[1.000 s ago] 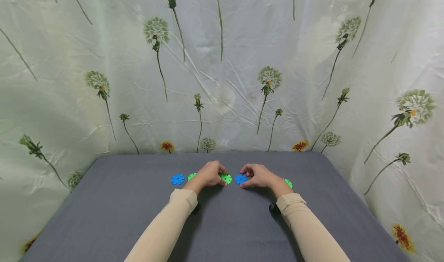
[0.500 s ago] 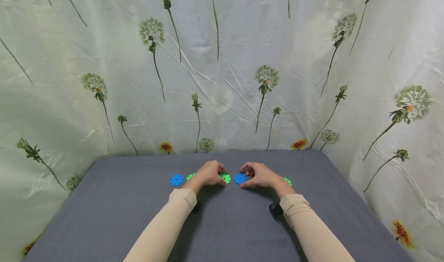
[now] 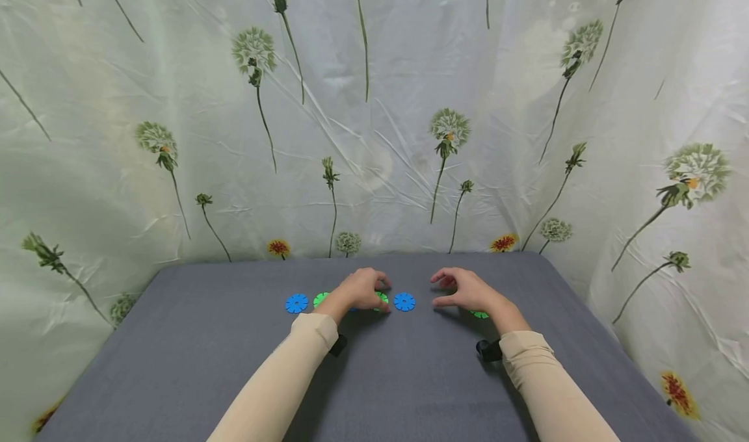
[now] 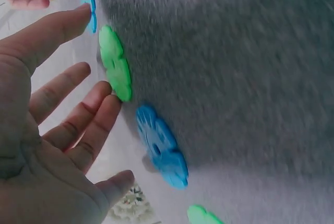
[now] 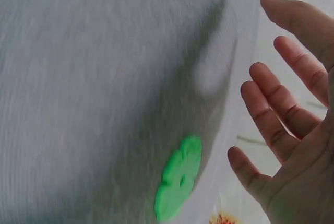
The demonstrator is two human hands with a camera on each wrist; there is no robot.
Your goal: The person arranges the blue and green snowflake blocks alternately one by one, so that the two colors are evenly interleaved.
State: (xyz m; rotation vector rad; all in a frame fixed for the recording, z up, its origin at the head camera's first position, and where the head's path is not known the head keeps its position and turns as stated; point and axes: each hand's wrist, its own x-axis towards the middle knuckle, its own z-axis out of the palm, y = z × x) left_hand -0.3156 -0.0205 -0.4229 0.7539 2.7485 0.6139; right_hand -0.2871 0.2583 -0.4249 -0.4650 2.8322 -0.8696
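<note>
Flat flower-shaped plastic discs lie in a row on the grey table. My left hand rests over a green disc. In the left wrist view its relaxed fingertips touch that green disc, with a blue disc under the palm. Another blue disc lies free between my hands. My right hand hovers open and holds nothing, above a green disc. The right wrist view shows that disc lying flat below the spread fingers.
Left of my left hand lie a blue disc and a green disc. A dandelion-printed cloth hangs behind and beside the table. Black wrist camera mounts sit under both sleeves.
My right hand has let go of the blue disc and moved right and up, fingers spreading. The left hand has shifted slightly right over the green disc.
</note>
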